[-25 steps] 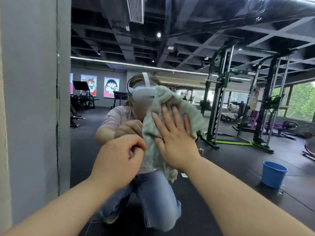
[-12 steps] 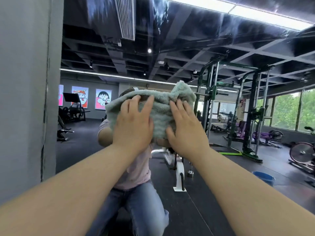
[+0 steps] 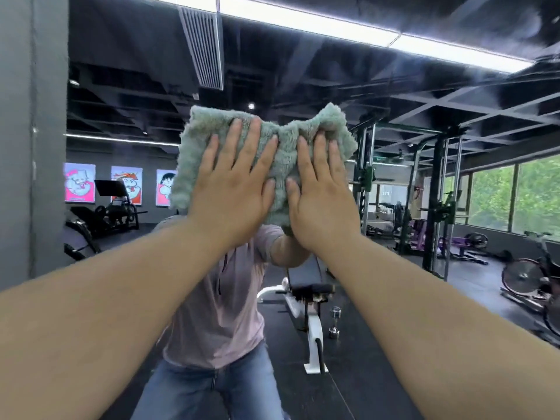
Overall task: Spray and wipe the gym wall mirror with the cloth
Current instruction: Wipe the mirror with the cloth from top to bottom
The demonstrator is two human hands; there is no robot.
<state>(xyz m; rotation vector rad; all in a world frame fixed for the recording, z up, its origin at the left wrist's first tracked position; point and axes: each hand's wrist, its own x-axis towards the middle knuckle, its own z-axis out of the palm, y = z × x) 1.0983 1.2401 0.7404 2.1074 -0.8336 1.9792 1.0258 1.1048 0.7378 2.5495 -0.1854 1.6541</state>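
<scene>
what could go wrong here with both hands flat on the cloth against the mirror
The left hand and right hand only press the cloth with straight fingers, so it may slip down the mirror. The cloth is bunched between the hands, so it might wipe unevenly and leave streaks.

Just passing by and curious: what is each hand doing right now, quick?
Left hand: open, fingers straight, pressing the cloth.
Right hand: open, fingers straight, pressing the same cloth.

Left hand and right hand flat, arms extended.
</scene>
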